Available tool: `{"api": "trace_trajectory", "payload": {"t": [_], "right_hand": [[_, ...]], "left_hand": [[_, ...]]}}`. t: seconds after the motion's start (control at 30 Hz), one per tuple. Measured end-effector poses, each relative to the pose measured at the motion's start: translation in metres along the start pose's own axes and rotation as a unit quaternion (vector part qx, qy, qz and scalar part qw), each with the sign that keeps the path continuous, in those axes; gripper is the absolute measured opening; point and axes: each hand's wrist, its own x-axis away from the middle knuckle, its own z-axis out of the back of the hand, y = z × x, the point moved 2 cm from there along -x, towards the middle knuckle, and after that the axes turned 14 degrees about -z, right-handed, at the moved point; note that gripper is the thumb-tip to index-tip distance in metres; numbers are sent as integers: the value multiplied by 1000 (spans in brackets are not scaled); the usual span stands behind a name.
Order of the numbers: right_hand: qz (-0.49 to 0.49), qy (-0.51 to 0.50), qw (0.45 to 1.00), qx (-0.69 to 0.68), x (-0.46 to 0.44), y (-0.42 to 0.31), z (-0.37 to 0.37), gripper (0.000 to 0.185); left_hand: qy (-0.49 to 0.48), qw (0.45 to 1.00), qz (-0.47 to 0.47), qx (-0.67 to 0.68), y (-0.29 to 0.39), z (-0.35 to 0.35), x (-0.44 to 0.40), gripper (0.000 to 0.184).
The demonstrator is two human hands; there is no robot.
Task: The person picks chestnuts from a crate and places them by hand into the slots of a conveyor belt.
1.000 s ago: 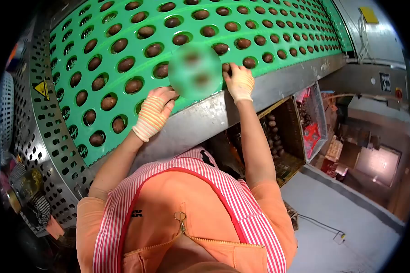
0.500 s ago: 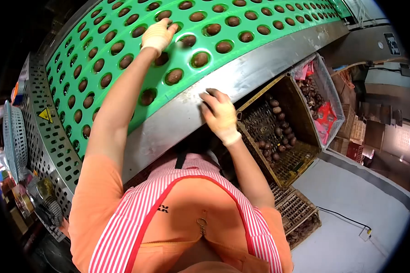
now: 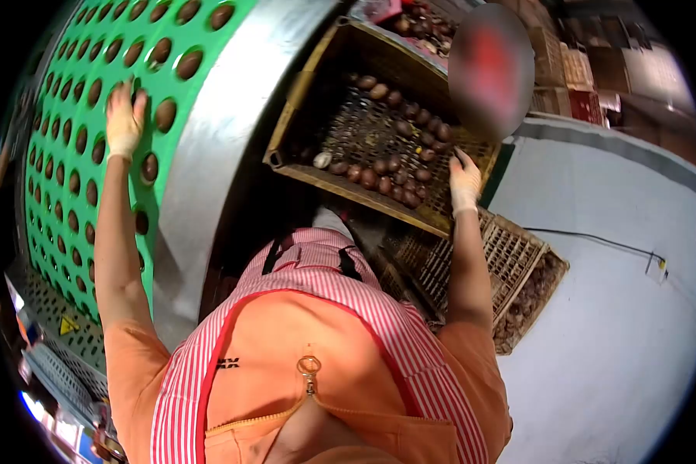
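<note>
- The eggs (image 3: pixel 367 179) at the right lie loose in the crate (image 3: pixel 356 196), gathered in a rough curve on its holed floor; others sit one to a hole in the green tray (image 3: pixel 210 45).
- Judging by their rounded shape, the eggs are best taken with light fingertips, since a hard squeeze could crack a shell or make one slip.
- At the tray, a straight lift or a straight lowering seems wise, so that the egg clears the rim of its hole and does not knock a neighbour.
- In the crate, picking from the outer edge of the pile would probably disturb the fewest eggs.
- The left hand (image 3: pixel 124 120) is above the tray, beside a filled hole, fingers pointing away from the body and slightly parted. A dark patch shows by its fingertips; I cannot tell whether that is a held egg.
- The right hand (image 3: pixel 465 184) is at the crate's right end, fingers reaching forward, close together. Something dark lies at the fingertips, and whether they grasp anything is unclear.
- Both arms stretch forward and well apart: the left almost straight over the tray, the right passing above the slatted basket (image 3: pixel 518 282).
- The metal ledge (image 3: pixel 216 108) runs between tray and crate.
</note>
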Motion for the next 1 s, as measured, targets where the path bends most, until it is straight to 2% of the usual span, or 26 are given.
{"api": "trace_trajectory", "payload": {"t": [0.03, 0.1, 0.17, 0.23, 0.3, 0.33, 0.37, 0.4, 0.43, 0.47, 0.5, 0.57, 0.6, 0.63, 0.7, 0.73, 0.83, 0.9, 0.93, 1.0], "right_hand": [[-7, -13, 1000, -3, -18, 15, -12, 40], [2, -4, 993, 117, -41, 22, -26, 48], [-23, -2, 986, 164, -61, 29, -44, 62], [-33, -18, 985, 169, -77, 25, -58, 67], [43, -23, 974, 223, -99, 36, -80, 72], [27, -25, 967, 252, -100, 25, -85, 72], [10, -29, 959, 281, -95, 9, -86, 73], [-17, -37, 956, 292, -90, -7, -85, 73], [-46, -46, 951, 303, -83, -23, -81, 73], [-76, -53, 945, 315, -79, -28, -79, 73], [-53, -69, 951, 295, -80, -22, -80, 72], [-8, -98, 961, 258, -89, 1, -87, 70], [11, -94, 987, 130, -99, 18, -91, 69], [3, -68, 988, 136, -102, 15, -88, 70], [-14, -17, 988, 150, -101, 2, -83, 71], [-29, -33, 982, 182, -108, 2, -89, 72], [-59, -91, 973, 202, -120, -7, -92, 66], [-58, -114, 976, 174, -117, -13, -92, 58], [-13, -143, 970, 198, -116, -16, -88, 50], [-27, -135, 985, 105, -120, -11, -85, 46]], "left_hand": [[-57, 996, -19, -67, 9, -13, 9, 55], [-47, 999, 12, 7, 12, -9, 5, 54], [2, 997, -1, 72, 0, -11, 2, 56], [63, 990, 74, 104, 39, 25, -23, 55], [142, 958, 96, 229, 102, 56, -53, 51], [149, 954, 61, 254, 142, 74, -71, 47], [188, 907, 31, 375, 179, 76, -85, 41], [171, 927, -37, 331, 218, 84, -93, 33], [62, 906, -12, 418, 253, 82, -97, 27], [-56, 849, 1, 525, 292, 81, -110, 25], [-93, 854, -77, 506, 324, 67, -121, 27], [-163, 840, -134, 500, 378, 9, -121, 37], [-212, 854, -133, 457, 402, -9, -126, 43], [-261, 862, -133, 413, 421, -26, -129, 48], [-290, 878, -192, 329, 450, -66, -134, 55], [-303, 882, -221, 285, 460, -81, -137, 59], [-303, 880, -251, 267, 469, -107, -139, 62], [-342, 870, -232, 268, 467, -109, -138, 63], [-359, 864, -232, 265, 465, -111, -137, 64], [-360, 867, -234, 254, 464, -112, -132, 64]]}}
